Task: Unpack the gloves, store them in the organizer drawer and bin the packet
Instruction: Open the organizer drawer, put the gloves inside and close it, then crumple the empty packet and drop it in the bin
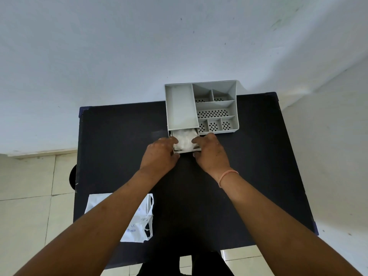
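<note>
the table (pixel 249 176) is flat black with dark blue corners. at twelve o'clock on it the organizer (pixel 180 106) is pale grey, its small compartments floored with rows of dark oval holes. its drawer (pixel 187 150) is the same grey, and the gloves (pixel 184 141) in it are translucent white. at seven o'clock the packet (pixel 137 226) is white with blue print. the right hand (pixel 212 154) has a salmon-pink band (pixel 228 176) at the wrist. the wall is pale bluish white, the floor tiles cream.
</note>
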The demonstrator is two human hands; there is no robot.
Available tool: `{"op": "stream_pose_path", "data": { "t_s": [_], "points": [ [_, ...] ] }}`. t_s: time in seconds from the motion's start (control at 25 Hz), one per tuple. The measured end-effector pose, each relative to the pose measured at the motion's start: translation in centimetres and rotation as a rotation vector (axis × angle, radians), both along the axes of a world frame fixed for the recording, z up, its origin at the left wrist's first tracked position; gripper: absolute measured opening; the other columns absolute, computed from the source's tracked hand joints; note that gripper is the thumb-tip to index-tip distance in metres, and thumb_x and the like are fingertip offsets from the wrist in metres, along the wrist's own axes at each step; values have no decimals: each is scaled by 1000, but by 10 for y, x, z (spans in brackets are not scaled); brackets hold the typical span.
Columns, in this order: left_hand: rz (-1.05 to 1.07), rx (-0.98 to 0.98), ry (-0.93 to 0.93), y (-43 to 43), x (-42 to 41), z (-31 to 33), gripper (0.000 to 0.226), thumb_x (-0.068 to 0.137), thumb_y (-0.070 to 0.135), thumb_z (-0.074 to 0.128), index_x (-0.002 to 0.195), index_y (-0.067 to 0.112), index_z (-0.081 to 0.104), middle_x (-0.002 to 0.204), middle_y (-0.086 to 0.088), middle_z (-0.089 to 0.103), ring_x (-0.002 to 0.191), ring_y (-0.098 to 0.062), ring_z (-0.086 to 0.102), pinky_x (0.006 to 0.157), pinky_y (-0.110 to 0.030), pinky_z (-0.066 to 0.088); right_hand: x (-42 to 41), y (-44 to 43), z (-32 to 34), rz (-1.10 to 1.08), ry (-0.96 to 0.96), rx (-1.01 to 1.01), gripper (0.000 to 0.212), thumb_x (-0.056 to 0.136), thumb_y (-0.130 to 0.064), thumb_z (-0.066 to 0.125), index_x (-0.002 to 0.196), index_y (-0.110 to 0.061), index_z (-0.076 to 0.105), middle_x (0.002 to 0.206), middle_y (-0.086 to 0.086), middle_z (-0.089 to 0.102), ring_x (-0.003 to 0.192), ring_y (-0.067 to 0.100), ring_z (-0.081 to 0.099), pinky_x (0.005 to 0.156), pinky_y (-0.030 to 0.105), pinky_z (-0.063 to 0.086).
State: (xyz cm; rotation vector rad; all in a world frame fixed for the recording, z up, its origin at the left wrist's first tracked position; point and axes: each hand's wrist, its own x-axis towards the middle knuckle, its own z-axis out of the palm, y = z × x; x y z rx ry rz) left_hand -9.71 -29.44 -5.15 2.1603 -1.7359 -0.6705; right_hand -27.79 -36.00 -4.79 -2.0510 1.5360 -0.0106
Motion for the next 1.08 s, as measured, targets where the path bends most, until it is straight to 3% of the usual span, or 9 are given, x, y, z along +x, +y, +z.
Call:
{"op": "stream_pose_path", "data": {
  "t_s": [0.12,0.24,0.36,0.44,0.52,0.64,0.76,0.88,1.08],
  "points": [
    [224,-14,172,-6,4,2,27,82,14,83,105,19,69,82,5,73,77,-14,70,79,-28,57,10,-14,1,-322,-239,69,31,82,-5,83,112,-14,81,114,6,76,105,21,71,97,25,53],
    [362,41,282,-15,4,3,23,82,14,83,101,21,73,79,10,68,74,-9,66,77,-24,54,27,-21,-1,-582,-362,241,28,81,-2,82,106,-14,83,107,1,79,97,18,75,97,32,62],
    [464,95,410,-23,4,1,21,82,16,81,99,24,74,81,5,72,78,-15,72,78,-33,62,36,-24,-1,-800,-474,372,18,81,0,77,93,-13,81,98,7,80,88,20,76,89,44,67],
    [660,114,600,-26,4,0,19,80,11,79,93,23,70,89,-3,77,86,-24,77,82,-43,67,38,-27,5,-942,-588,477,17,85,7,72,85,-10,75,91,9,77,83,20,73,89,45,67],
    [875,131,833,-28,4,2,21,82,0,77,89,16,66,100,-13,77,98,-30,78,85,-45,68,41,-31,11,-1083,-764,593,26,88,16,67,83,-9,66,92,11,71,86,23,69,92,41,65],
    [1049,128,1148,-33,7,10,23,87,-12,70,95,9,63,104,-18,72,104,-31,77,91,-40,66,46,-38,17,-1204,-931,707,25,87,24,60,95,0,64,87,14,63,81,23,66,95,37,63],
    [1203,122,1391,-43,8,19,24,92,-20,59,105,0,61,104,-21,70,103,-31,75,99,-41,63,52,-44,21,-1262,-1012,749,25,91,26,50,90,5,63,94,18,61,82,26,65,94,35,60],
    [1258,161,1494,-48,10,22,26,91,-25,51,106,-7,64,105,-26,69,105,-33,75,100,-41,62,56,-50,22,-1280,-1024,751,33,92,26,43,109,6,63,105,20,58,91,30,65,95,36,60],
    [1242,189,1472,-30,20,19,17,96,-10,54,108,-6,66,110,-22,70,108,-32,74,96,-40,63,56,-30,27,-1201,-914,775,38,97,14,46,131,5,61,91,17,63,98,27,66,105,45,58]
  ]
}}
